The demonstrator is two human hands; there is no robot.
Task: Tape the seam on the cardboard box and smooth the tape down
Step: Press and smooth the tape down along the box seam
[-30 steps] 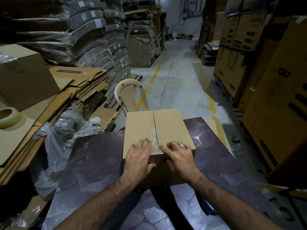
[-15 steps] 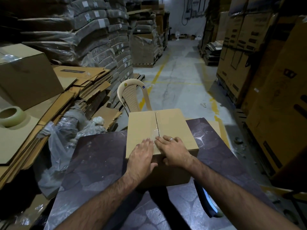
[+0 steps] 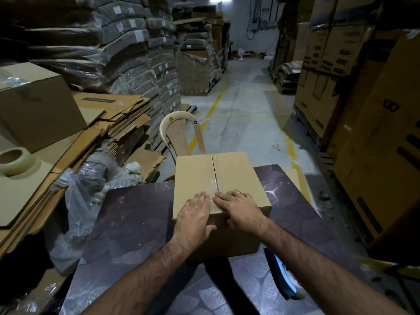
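Observation:
A closed brown cardboard box [image 3: 236,176] stands on the dark table [image 3: 136,219]. Its centre seam [image 3: 213,171] runs away from me, with clear tape [image 3: 212,189] glinting over the near half. My left hand [image 3: 194,212] lies flat on the box top just left of the seam, thumb hanging over the near edge. My right hand [image 3: 238,206], wearing a ring, lies flat just right of the seam. The fingertips of both hands press the tape near the front edge and almost meet.
A roll of tape [image 3: 13,161] sits on flattened cardboard at the far left. A beige plastic chair [image 3: 179,130] stands behind the table. Crumpled plastic wrap [image 3: 91,178] lies left of the table. Stacked boxes [image 3: 375,133] line the right; an aisle runs ahead.
Both hands have slid together along the box top toward the seam and a little toward the near edge. The box has stayed in place.

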